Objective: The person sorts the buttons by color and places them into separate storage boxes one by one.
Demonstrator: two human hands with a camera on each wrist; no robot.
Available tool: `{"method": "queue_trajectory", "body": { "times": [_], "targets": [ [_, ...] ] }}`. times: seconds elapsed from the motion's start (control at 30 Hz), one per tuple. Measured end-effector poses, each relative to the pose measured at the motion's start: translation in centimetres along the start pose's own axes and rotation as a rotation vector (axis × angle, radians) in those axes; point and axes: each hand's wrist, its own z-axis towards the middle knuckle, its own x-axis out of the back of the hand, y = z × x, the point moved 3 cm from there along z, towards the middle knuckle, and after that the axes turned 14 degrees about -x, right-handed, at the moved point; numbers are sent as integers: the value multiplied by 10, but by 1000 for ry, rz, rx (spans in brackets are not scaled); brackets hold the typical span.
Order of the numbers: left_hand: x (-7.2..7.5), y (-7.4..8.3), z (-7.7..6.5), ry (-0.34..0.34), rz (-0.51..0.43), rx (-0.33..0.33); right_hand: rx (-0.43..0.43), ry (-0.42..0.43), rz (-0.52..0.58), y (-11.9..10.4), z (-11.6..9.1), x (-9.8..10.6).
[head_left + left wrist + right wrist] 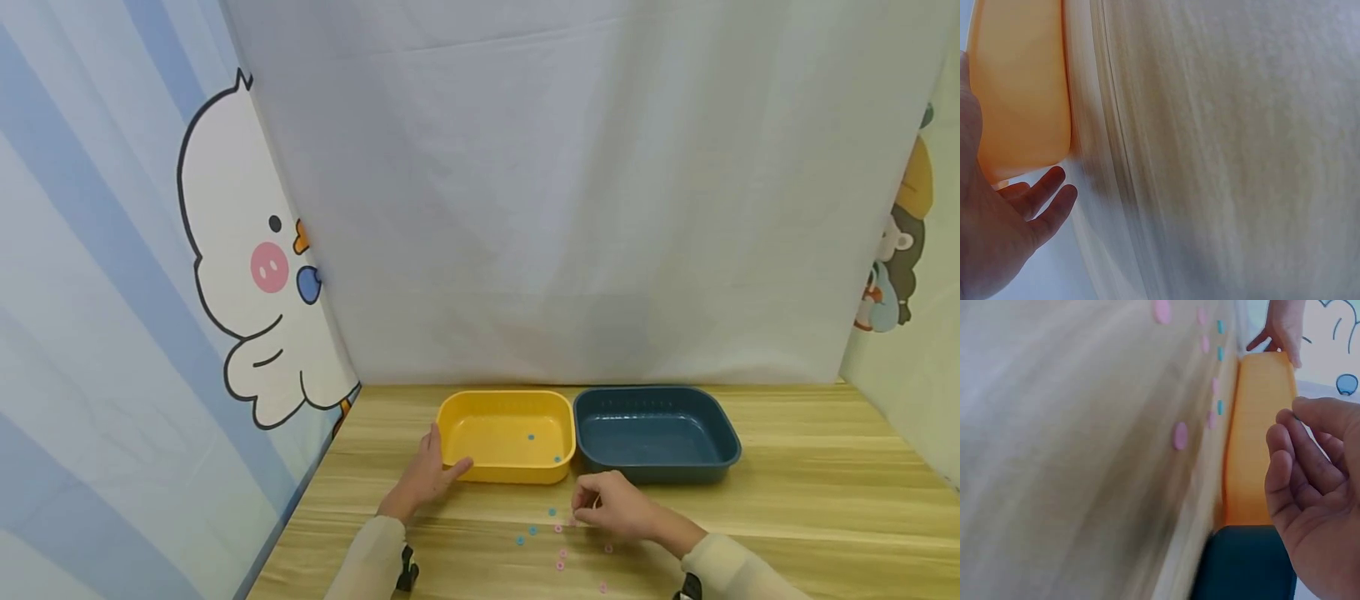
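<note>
At the near left corner of a yellow basket (504,475), my left hand (427,477) rests with fingers loosely extended along its side and the thumb at the front rim. Two small blue rings (531,437) lie inside that basket. My right hand (617,505) is over the table in front of the gap between the baskets. Its thumb and index finger pinch a tiny blue ring (1296,416), mostly hidden by the fingertips. Below and to its left, several pink rings (563,553) and three blue rings (533,530) lie scattered on the wooden table.
A dark blue basket (652,477) stands against the yellow one's right side. Behind both, a pale curtain (585,208) hangs at the table's back edge. Printed cloth walls (97,292) flank the wooden table (810,500).
</note>
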Motion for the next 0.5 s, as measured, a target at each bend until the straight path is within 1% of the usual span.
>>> {"method": "queue_trajectory", "body": {
  "times": [0.23,0.5],
  "targets": [
    [0,1,0,-4,-9,6,-40,26,34,-2,5,11],
    [-2,-1,0,-9,-10,21,-52,50,55,-10,11,20]
  ]
}}
